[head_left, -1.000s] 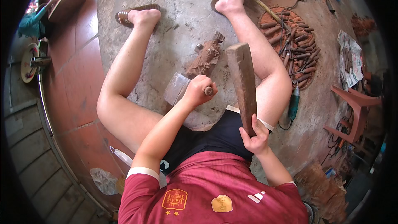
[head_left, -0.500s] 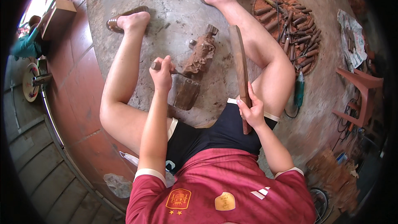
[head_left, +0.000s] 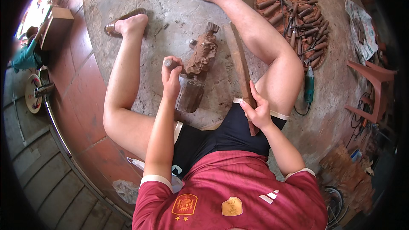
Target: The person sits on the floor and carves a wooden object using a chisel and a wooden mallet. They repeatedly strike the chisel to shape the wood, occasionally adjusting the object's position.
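Between my legs a carved brown wooden figure (head_left: 202,56) lies on the concrete floor, its square, uncarved block end (head_left: 190,96) toward me. My left hand (head_left: 171,83) is closed around a chisel (head_left: 171,64) at the left edge of the carving. The round handle end points up toward me; the blade is mostly hidden behind my fingers. Over my thigh on the right, my right hand (head_left: 259,113) grips the lower part of a long flat wooden club (head_left: 242,66). Its far end slants forward, to the right of the carving and apart from it.
Many wooden-handled tools (head_left: 313,30) lie on a round reddish mat at the far right. A green corded power tool (head_left: 309,86) lies below them, with a red plastic stool (head_left: 372,91) further right. A person in a teal sleeve (head_left: 27,55) is by a wooden box (head_left: 56,27) at the far left.
My left hand has shifted a little right, and the chisel handle now points more steeply up toward me. The far end of the club has swung slightly left.
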